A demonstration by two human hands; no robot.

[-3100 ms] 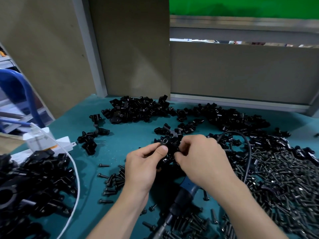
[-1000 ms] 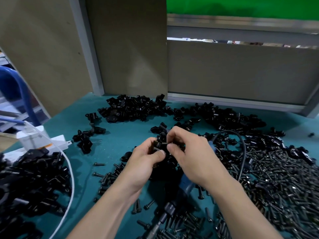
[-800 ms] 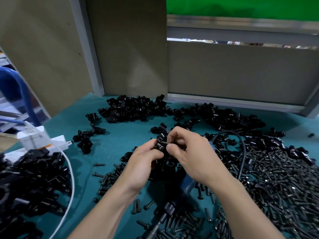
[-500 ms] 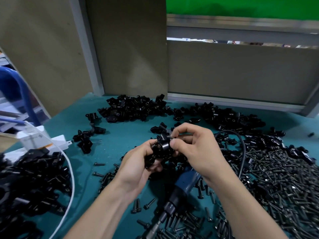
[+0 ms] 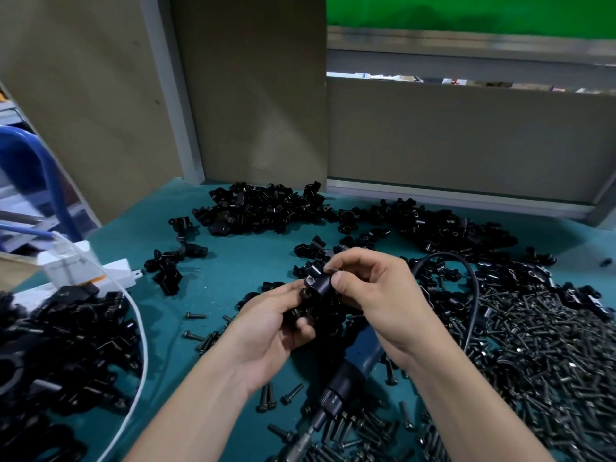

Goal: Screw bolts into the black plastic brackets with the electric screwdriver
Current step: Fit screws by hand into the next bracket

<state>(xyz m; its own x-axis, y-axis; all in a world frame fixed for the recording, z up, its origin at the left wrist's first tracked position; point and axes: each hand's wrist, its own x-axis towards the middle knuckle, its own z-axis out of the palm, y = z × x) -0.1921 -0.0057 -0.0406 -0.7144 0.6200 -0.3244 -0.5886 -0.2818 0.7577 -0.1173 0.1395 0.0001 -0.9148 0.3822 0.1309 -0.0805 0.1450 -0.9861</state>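
My left hand (image 5: 266, 331) grips a black plastic bracket (image 5: 316, 286) above the middle of the teal table, its threaded hole facing up. My right hand (image 5: 376, 295) pinches a small bolt (image 5: 331, 270) between thumb and forefinger at the bracket's top right edge. The electric screwdriver (image 5: 350, 368), blue and black, lies on the table under my right wrist, tip toward the near edge, its black cable (image 5: 466, 281) arching to the right.
A large heap of loose bolts (image 5: 533, 345) covers the table's right side. Piles of black brackets lie at the back (image 5: 266, 208), back right (image 5: 443, 228) and near left (image 5: 63, 338). A white cable (image 5: 141, 331) and white power strip (image 5: 100, 271) sit left.
Both hands have lifted the bracket off the pile and turned it. My right hand has brought a bolt to the bracket's top. The screwdriver has stayed on the table.
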